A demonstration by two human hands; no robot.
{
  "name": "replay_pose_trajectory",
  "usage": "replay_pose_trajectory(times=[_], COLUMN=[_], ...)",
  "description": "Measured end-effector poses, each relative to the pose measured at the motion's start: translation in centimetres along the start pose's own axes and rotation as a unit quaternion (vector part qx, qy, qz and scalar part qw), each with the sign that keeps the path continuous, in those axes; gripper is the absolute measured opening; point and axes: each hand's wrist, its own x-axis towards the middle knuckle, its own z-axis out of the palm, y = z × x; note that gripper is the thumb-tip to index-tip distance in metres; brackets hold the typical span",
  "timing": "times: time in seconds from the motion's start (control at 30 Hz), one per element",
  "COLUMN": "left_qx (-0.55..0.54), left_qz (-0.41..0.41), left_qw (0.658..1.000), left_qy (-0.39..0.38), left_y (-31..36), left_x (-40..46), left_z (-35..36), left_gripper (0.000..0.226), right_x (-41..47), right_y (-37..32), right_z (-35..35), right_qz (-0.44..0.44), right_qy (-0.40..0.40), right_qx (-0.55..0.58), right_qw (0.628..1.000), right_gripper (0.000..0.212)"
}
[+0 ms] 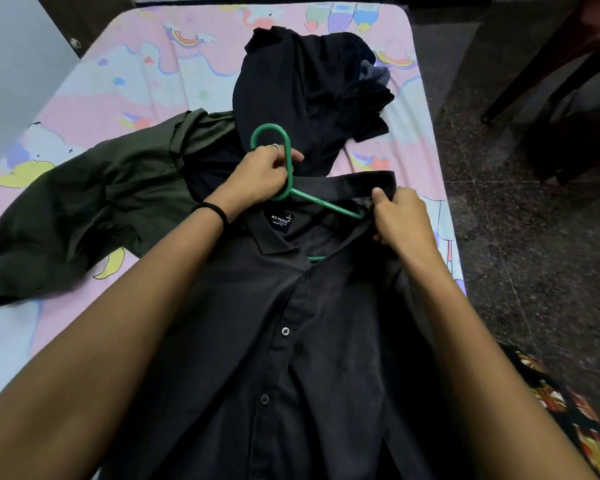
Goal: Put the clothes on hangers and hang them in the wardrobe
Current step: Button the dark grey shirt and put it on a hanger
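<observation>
Black shirt [291,341], buttoned down the front, lies face up on the bed [142,81], collar toward the far end and hem running out of the bottom of the view. A dark label [282,221] reading "NO FUSS" shows inside the neck. Green hanger [288,181]: its hook stands clear above the collar, while one arm slants down to the right and disappears into the shirt's right shoulder; a short green stretch shows again inside the open neck. Left hand [257,178] is clenched around the hanger's neck just below the hook; a ring is on one finger and a black band [215,211] circles the wrist. Right hand [400,216] pinches the shirt's fabric at the collar and shoulder, thumb on top, right beside the buried hanger arm. Olive green shirt [94,202] lies crumpled on the bed to the left, its edge touching the black shirt. Heap of dark clothes [302,84] sits farther up the bed, beyond the hook. Bedsheet is pink and pale blue with rainbow and cloud prints. Dark speckled floor [520,237] runs along the right side of the bed.
</observation>
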Motion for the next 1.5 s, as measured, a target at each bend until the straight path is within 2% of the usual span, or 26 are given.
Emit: replay_pose_trajectory(times=[0.07, 0.17, 0.33, 0.47, 0.57, 0.67, 0.77, 0.87, 0.97, 1.07, 1.13, 1.2, 1.23, 1.27, 1.33, 1.37, 1.4, 1.43, 1.5], left_qx=[-0.025, -0.079, -0.164, -0.131, -0.141, -0.175, -0.171, -0.178, -0.101, -0.072, -0.005, 0.128, 0.226, 0.33, 0.455, 0.472, 0.451, 0.402, 0.298], left_qz=[-0.009, 0.005, 0.027, 0.054, 0.058, 0.04, 0.033, -0.003, -0.032, 0.023, 0.096, 0.115, 0.092, 0.076, 0.087, 0.094, 0.089, 0.072, 0.05], left_qw=[0.999, 0.996, 0.986, 0.99, 0.988, 0.978, 0.978, 0.979, 0.985, 0.982, 0.985, 0.985, 0.968, 0.933, 0.875, 0.867, 0.88, 0.905, 0.946], left_qy=[-0.02, -0.04, -0.021, -0.01, 0.035, 0.103, 0.115, 0.101, 0.134, 0.174, 0.145, 0.015, -0.063, -0.121, -0.142, -0.131, -0.118, -0.116, -0.118], left_y=[0.0, 0.1, 2.5, 5.6, 7.3, 7.8, 7.6, 6.1, 4.1, 2.2, 0.5, -0.8, -1.2, -1.4, -1.4, -1.1, -0.9, -0.6, -0.1], left_x=[-0.4, -1.0, -0.7, -0.5, 0.3, 2.3, 4.1, 5.5, 6.3, 3.1, -0.3, -3.2, -4.1, -4.6, -4.7, -4.5, -4.1, -3.8, -2.7], left_z=[-0.4, -1.2, -1.9, -0.9, -0.7, -0.7, 0.3, 2.0, 2.7, 2.8, 2.7, 2.2, 2.1, 2.0, 1.8, 1.6, 1.1, 0.3, -1.2], left_gripper=[0.04, 0.013, 0.02, 0.017, 0.016, 0.018, 0.015, 0.01, 0.01, 0.023, 0.019, 0.03, 0.043, 0.056, 0.056, 0.048, 0.041, 0.037, 0.031], right_x=[0.0, -0.6, -2.9, -5.0, -6.1, -6.8, -6.3, -4.5, -3.1, -2.6, -2.6, -2.7, -2.8, -3.0, -3.4, -3.7, -4.1, -4.5, -5.4], right_y=[-0.2, -0.5, -2.7, -4.3, -4.6, -4.3, -3.7, -2.8, -1.2, 0.6, 1.3, 1.4, 1.3, 1.1, 0.6, 0.3, -0.1, -0.5, -1.4], right_z=[-0.2, -0.5, -0.4, 0.2, 0.5, 0.9, 1.9, 3.0, 4.1, 5.2, 5.8, 6.1, 6.2, 6.1, 5.8, 5.5, 5.0, 4.4, 3.3], right_qz=[0.001, -0.005, -0.07, -0.121, -0.15, -0.162, -0.136, -0.091, -0.058, -0.047, -0.057, -0.065, -0.067, -0.066, -0.067, -0.074, -0.087, -0.107, -0.165], right_qy=[-0.006, -0.023, -0.042, -0.059, -0.047, -0.042, -0.057, -0.082, -0.098, -0.122, -0.116, -0.095, -0.083, -0.071, -0.049, -0.042, -0.036, -0.031, -0.033], right_qx=[0.0, -0.001, -0.002, -0.026, -0.057, -0.08, -0.047, 0.052, 0.076, 0.058, 0.06, 0.068, 0.069, 0.064, 0.042, 0.025, -0.01, -0.073, -0.243], right_qw=[1.0, 1.0, 0.997, 0.991, 0.986, 0.983, 0.988, 0.991, 0.991, 0.99, 0.99, 0.991, 0.992, 0.993, 0.996, 0.996, 0.996, 0.991, 0.955], right_gripper=[0.037, 0.038, 0.028, 0.026, 0.028, 0.019, 0.017, 0.016, 0.015, 0.013, 0.02, 0.021, 0.02, 0.02, 0.018, 0.014, 0.01, 0.008, 0.015])
